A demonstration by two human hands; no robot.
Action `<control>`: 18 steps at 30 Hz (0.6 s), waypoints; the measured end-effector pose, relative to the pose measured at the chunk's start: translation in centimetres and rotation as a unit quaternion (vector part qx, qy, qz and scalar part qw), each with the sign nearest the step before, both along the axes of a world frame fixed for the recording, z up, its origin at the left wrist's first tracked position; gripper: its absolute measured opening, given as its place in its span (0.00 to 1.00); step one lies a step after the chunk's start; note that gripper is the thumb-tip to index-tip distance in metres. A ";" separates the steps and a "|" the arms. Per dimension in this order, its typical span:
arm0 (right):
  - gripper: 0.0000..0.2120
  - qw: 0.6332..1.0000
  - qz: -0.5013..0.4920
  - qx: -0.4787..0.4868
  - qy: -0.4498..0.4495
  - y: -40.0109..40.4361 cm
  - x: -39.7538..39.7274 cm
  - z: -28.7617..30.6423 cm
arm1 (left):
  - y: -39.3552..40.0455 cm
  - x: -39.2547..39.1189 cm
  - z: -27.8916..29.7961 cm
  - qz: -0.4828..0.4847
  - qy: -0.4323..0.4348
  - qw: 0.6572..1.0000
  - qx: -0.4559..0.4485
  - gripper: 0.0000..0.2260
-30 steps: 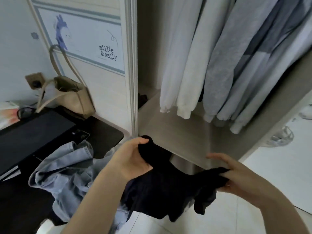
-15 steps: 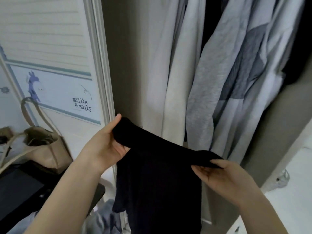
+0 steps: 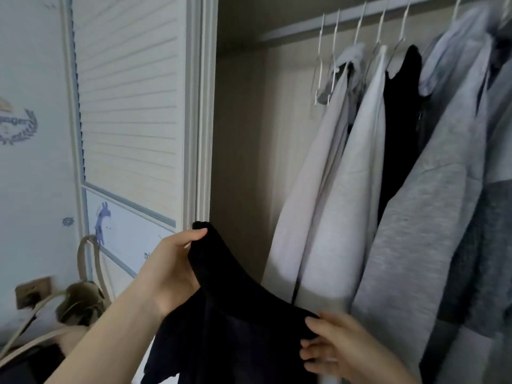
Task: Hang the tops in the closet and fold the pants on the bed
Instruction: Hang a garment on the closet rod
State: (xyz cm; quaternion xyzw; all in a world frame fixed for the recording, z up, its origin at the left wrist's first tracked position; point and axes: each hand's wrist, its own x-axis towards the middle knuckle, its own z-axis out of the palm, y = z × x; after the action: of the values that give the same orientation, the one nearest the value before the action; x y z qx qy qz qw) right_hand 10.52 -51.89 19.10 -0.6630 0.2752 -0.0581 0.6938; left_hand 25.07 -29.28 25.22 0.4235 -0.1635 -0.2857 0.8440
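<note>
The left hand [image 3: 171, 270] pinches one upper corner of a black top [image 3: 227, 314], thumb over the fabric and fingers curled behind it. The right hand [image 3: 340, 347] grips the opposite corner lower down, fingers folded round the edge. Between them the top hangs spread in front of the open closet [image 3: 243, 148], its body dropping out of sight below.

This looks like the hanging step: the top is held up by its shoulders but is on no hanger yet. Next it needs a hanger, and a bare-looking white one [image 3: 321, 59] hangs at the left end of the rail [image 3: 304, 26]; one hand would have to let go to fetch it, so the other must carry the top alone.

On the rail, pale and grey tops [image 3: 346, 203] hang close together with a black one [image 3: 401, 106] between them. Left of the closet stands a slatted door [image 3: 127, 92] with a small animal picture [image 3: 101, 221]. Low at the left, a beige bag [image 3: 80, 300] rests on a dark surface [image 3: 27, 364] under a wall socket [image 3: 32, 291]. No bed or pants are in view.
</note>
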 end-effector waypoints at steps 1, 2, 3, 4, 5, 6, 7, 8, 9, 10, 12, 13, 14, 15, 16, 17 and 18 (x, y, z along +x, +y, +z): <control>0.06 0.999 0.006 -0.040 0.006 -0.1 1.0 0.8 | -0.3 0.5 0.9 0.005 -0.012 1.000 0.008 0.06; 0.05 0.997 0.018 -0.078 0.011 -0.4 2.1 1.6 | -0.7 1.1 2.0 0.009 -0.030 0.999 0.015 0.07; 0.06 0.993 0.033 -0.114 0.017 -0.7 3.0 2.5 | -1.0 1.5 3.0 0.008 -0.048 0.999 0.016 0.06; 0.07 0.987 0.050 -0.153 0.027 -0.9 3.9 3.5 | -1.3 2.0 3.8 0.008 -0.067 0.998 0.015 0.05; 0.07 0.978 0.067 -0.196 0.037 -1.1 4.8 4.6 | -1.4 2.4 4.6 0.006 -0.083 0.996 0.008 0.05; 0.07 0.966 0.082 -0.241 0.044 -1.2 5.5 5.9 | -1.6 2.9 5.3 0.007 -0.099 0.995 0.000 0.07; 0.07 0.954 0.094 -0.281 0.042 -1.3 6.1 7.4 | -1.7 3.3 5.9 0.009 -0.107 0.994 -0.007 0.09; 0.07 0.943 0.098 -0.317 0.030 -1.3 6.7 9.4 | -1.8 3.7 6.7 0.012 -0.115 0.993 -0.014 0.09; 0.08 0.932 0.096 -0.351 0.007 -1.3 7.3 11.5 | -1.8 4.0 7.3 0.013 -0.118 0.993 -0.021 0.10; 0.09 0.919 0.079 -0.386 -0.028 -1.4 7.9 14.3 | -2.0 4.4 8.0 0.012 -0.122 0.992 -0.029 0.10; 0.10 0.881 0.007 -0.456 -0.125 -1.5 9.0 20.2 | -2.2 5.0 9.0 0.010 -0.130 0.991 -0.032 0.08; 0.10 0.851 -0.038 -0.494 -0.173 -1.5 9.6 23.2 | -2.3 5.3 9.4 0.010 -0.134 0.991 -0.029 0.07; 0.10 0.814 -0.080 -0.537 -0.207 -1.5 10.4 26.4 | -2.5 5.7 9.7 0.010 -0.141 0.990 -0.026 0.07; 0.11 0.778 -0.119 -0.574 -0.226 -1.5 11.0 29.3 | -2.6 5.9 10.0 0.013 -0.146 0.989 -0.021 0.06; 0.11 0.746 -0.159 -0.603 -0.234 -1.4 11.7 31.9 | -2.7 6.3 10.2 0.019 -0.148 0.989 -0.019 0.04; 0.10 0.716 -0.195 -0.628 -0.236 -1.4 12.5 34.4 | -2.8 6.6 10.4 0.024 -0.146 0.989 -0.019 0.03; 0.10 0.686 -0.226 -0.651 -0.232 -1.4 13.3 36.5 | -2.8 7.0 10.5 0.025 -0.143 0.989 -0.019 0.03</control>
State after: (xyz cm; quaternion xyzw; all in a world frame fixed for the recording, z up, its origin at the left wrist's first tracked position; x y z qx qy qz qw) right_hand 23.82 -53.31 55.60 -0.8312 0.1402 -0.5295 0.0950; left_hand 32.06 -32.11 35.76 0.4476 -0.2773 -0.1975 0.8269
